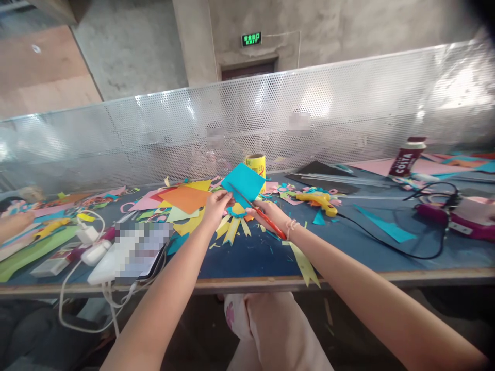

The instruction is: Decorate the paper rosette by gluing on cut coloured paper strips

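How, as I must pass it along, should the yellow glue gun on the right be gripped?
Probably by its handle, from the near right side: the yellow glue gun lies flat, its handle slanting toward that side, with the black cord trailing from that end.

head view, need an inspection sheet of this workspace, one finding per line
Surface: blue tabletop, strewn with paper scraps
Things in use: turquoise sheet, red-handled scissors with blades at it
Clutter: yellow glue gun, Costa bottle
Hands: left hand pinches the turquoise sheet; right hand grips the scissors
Cables: black cable from the glue gun; white cables over the front edge
Surroundings: perforated metal panel behind, exit sign above; another person's hand at left
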`<state>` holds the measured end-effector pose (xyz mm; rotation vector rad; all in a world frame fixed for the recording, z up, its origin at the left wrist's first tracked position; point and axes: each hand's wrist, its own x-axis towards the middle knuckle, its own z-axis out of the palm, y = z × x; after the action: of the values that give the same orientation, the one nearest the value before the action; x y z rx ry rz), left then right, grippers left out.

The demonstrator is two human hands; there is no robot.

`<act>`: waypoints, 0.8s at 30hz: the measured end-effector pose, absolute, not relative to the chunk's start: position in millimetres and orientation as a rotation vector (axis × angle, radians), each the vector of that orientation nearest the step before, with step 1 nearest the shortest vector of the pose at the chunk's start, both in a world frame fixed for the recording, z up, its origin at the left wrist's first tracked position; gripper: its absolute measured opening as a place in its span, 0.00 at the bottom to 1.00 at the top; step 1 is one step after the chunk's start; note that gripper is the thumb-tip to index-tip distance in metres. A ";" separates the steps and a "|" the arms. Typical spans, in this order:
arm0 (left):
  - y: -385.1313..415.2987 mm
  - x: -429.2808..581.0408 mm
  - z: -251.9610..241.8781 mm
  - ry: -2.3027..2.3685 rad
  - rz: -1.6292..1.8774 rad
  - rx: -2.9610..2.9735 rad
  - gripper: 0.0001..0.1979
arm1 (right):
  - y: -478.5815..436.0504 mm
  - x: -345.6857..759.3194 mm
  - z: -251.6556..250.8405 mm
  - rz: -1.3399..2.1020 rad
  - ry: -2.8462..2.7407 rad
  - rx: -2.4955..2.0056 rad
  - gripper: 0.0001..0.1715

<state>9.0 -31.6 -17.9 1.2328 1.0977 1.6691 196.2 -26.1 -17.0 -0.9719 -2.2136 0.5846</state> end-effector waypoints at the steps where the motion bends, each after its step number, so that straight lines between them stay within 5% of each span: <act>1: -32.0 9.1 -17.5 1.096 1.662 1.235 0.17 | -26.3 196.0 -17.0 0.568 -2.212 -0.978 0.28; 24: -32.8 12.2 -15.8 1.018 1.625 1.191 0.19 | -33.2 201.5 -10.9 0.678 -2.256 -0.880 0.30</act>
<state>12.2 -32.8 -15.8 1.1911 1.0176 1.6249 201.5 -33.2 -10.9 -0.8795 -2.2561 0.6784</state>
